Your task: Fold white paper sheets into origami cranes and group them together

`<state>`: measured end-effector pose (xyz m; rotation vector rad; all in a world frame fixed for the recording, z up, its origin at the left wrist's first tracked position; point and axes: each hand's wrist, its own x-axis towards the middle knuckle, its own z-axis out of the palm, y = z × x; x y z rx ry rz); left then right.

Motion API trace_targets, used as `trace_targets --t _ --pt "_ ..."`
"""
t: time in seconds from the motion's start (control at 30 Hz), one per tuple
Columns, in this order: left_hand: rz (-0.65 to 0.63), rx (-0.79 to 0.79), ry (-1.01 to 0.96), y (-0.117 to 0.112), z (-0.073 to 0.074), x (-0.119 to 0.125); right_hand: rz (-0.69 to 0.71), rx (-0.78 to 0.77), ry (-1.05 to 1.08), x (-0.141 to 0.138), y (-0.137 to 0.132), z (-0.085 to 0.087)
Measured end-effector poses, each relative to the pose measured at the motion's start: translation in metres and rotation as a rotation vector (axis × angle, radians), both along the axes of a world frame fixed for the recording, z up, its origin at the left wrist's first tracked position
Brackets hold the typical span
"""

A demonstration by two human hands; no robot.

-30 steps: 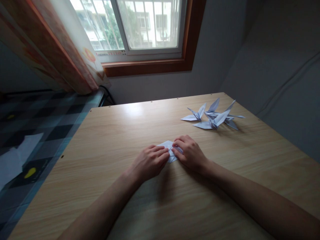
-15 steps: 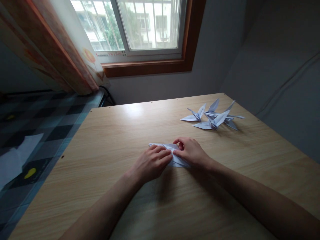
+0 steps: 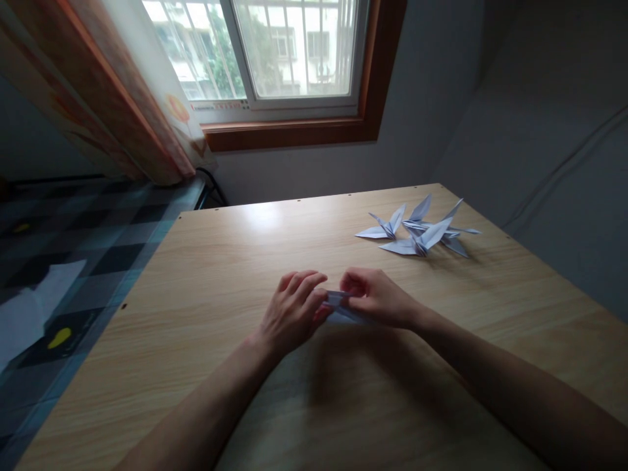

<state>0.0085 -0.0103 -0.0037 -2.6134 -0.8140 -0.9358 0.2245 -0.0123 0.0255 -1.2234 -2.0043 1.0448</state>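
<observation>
A small folded piece of white paper (image 3: 338,302) is held just above the wooden table (image 3: 235,261), between both hands. My left hand (image 3: 292,311) pinches its left end, fingers curled together. My right hand (image 3: 375,297) grips its right end with closed fingers. Most of the paper is hidden by the fingers. Several finished white paper cranes (image 3: 417,232) lie in a cluster at the far right of the table.
A window (image 3: 279,52) with a brown frame is behind the table, a patterned curtain (image 3: 122,111) hanging to its left. A checked blue cloth (image 3: 63,248) with a white sheet (image 3: 29,307) on it lies left of the table. A grey wall is on the right.
The paper was pressed flat on the table under both hands. Now both hands have lifted it slightly and pinch it at its ends, fingers more curled.
</observation>
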Motion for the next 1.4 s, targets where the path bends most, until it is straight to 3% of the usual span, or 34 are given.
trace_targets --t 0.07,0.23,0.3,0.4,0.6,0.77,0.9,1.0,1.13,1.4 --pt "-0.010 0.030 -0.058 0.000 0.001 -0.001 0.022 0.263 -0.021 -0.003 -0.005 -0.002" --pt "-0.034 0.119 -0.035 -0.002 0.006 -0.003 0.255 0.983 -0.208 -0.008 -0.009 -0.014" --pt "-0.016 0.128 0.034 -0.003 0.007 -0.003 0.301 1.145 -0.279 -0.007 -0.006 -0.019" --pt "0.005 0.094 0.107 -0.003 0.007 -0.003 0.294 1.242 -0.285 -0.004 -0.003 -0.026" --pt "-0.046 -0.035 0.196 0.003 0.002 -0.004 0.098 1.151 -0.300 -0.002 0.002 -0.041" --pt "-0.072 -0.185 0.222 0.006 0.002 -0.007 0.238 0.898 -0.302 0.001 0.004 -0.049" --pt "-0.118 -0.240 0.244 0.005 0.007 -0.008 0.232 0.718 -0.311 0.002 -0.001 -0.047" --pt "-0.145 -0.192 0.234 0.003 0.008 -0.007 0.224 0.664 -0.328 0.001 -0.005 -0.043" --pt "-0.135 -0.153 0.229 0.002 0.004 -0.005 0.213 0.650 -0.262 0.002 -0.005 -0.039" --pt "-0.016 -0.424 0.074 0.006 0.002 -0.002 0.025 0.491 -0.205 0.002 -0.003 -0.040"
